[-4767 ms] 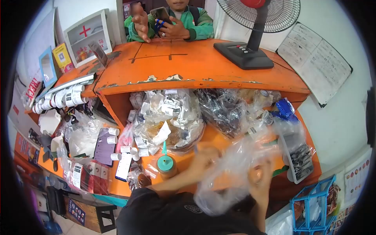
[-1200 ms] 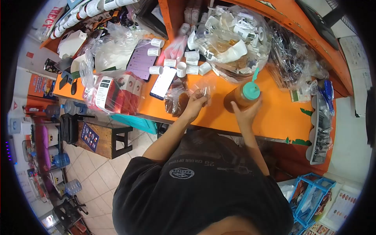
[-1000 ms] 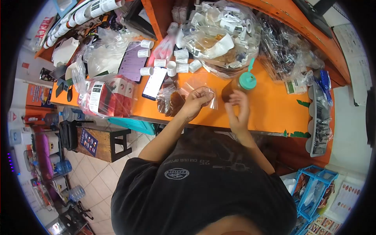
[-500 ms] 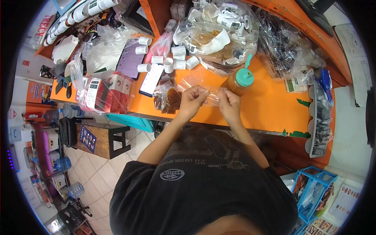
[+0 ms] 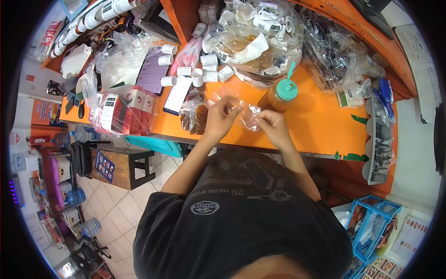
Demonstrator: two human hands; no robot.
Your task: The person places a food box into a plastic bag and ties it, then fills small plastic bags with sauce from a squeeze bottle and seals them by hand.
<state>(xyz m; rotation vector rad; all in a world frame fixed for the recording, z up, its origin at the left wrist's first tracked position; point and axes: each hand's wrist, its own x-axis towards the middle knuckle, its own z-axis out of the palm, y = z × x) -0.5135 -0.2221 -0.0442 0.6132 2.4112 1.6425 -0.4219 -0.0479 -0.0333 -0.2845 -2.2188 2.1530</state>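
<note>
Between my two hands a small clear plastic bag [image 5: 249,115] is stretched over the orange counter [image 5: 320,125]. My left hand [image 5: 221,119] pinches its left side, and my right hand [image 5: 274,126] grips the right side between thumb and fingers. Just behind my right hand a squeeze bottle with a turquoise cap [image 5: 285,89] stands upright, brown sauce inside. Small bags of brown sauce [image 5: 200,116] lie to the left of my left hand. Beyond them is a phone with a lit screen [image 5: 177,95].
A plastic bag of red boxes [image 5: 132,111] sits at the left, near a purple tablet [image 5: 151,74]. Curled paper labels [image 5: 209,62] stand behind the phone. Large bags of packaging [image 5: 260,42] fill the back. A grey tray [image 5: 378,149] is at the right end.
My right hand has left the sauce bottle and come over to the small clear bag, gripping it. Over the last half second the bag's right part has opened out between my hands.
</note>
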